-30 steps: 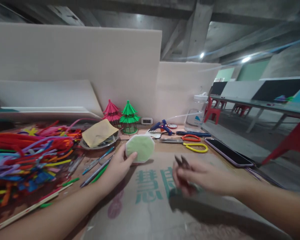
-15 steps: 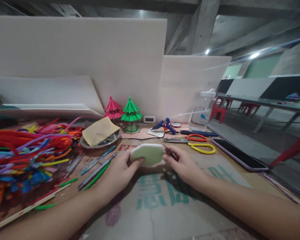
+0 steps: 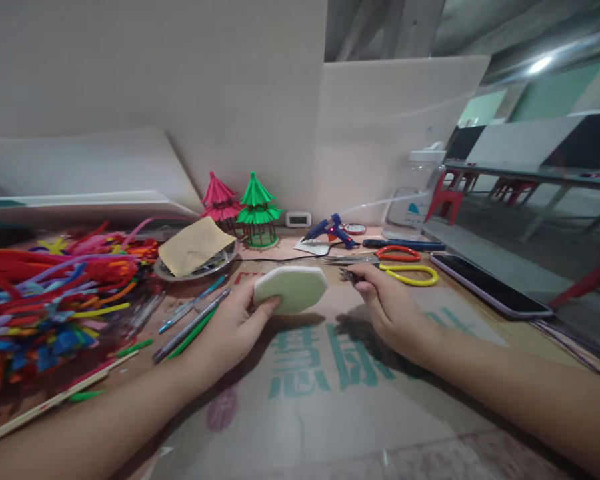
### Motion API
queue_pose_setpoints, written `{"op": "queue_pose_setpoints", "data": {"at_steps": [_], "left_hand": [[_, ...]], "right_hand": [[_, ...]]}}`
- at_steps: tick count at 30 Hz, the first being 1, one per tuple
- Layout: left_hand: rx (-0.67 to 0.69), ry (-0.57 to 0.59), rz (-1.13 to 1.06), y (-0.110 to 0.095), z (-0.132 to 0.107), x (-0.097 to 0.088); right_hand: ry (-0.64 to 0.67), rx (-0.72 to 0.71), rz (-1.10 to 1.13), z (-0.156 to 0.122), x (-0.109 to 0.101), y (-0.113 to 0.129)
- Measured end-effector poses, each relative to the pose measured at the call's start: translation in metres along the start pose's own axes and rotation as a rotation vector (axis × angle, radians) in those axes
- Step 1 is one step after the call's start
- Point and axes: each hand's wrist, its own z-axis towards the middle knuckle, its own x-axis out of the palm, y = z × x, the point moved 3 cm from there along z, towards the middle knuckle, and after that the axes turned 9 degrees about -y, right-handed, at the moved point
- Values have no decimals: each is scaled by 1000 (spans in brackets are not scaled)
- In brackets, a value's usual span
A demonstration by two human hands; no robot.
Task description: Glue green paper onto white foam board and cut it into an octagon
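My left hand [image 3: 245, 313] is closed on the left edge of an octagonal piece [image 3: 291, 289], pale green on its face with a thick white rim. Its thumb presses on the green face, and the piece is tilted up above the cardboard. To the right, apart from the piece, my right hand [image 3: 387, 303] pinches a small dark object [image 3: 349, 275] whose kind I cannot make out. Just beyond that hand lie yellow-handled scissors [image 3: 413, 275] and a red-handled tool [image 3: 399, 253].
Colourful pipe cleaners [image 3: 55, 300] pile up on the left, beside a dish [image 3: 165, 273] and pens [image 3: 195, 327]. Red [image 3: 217, 197] and green [image 3: 255, 207] pavilion models, a glue gun [image 3: 330, 230] and a water bottle [image 3: 413, 193] stand behind. A phone [image 3: 490, 283] lies right.
My right hand has moved right, away from the octagonal piece, with the small dark object still pinched. My left hand keeps its hold. The view has tipped downward.
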Motion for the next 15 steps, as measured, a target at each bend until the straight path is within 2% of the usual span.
{"op": "queue_pose_setpoints", "data": {"at_steps": [3,10,15], "left_hand": [[29,-17,75,0,0,-1],[121,-16,247,-10,-2,-3],[191,4,293,-10,-4,-2]], "right_hand": [[-50,-25,-52,2,0,-2],[-31,-198,-95,3,3,8],[-10,-275,-144,7,2,17]]}}
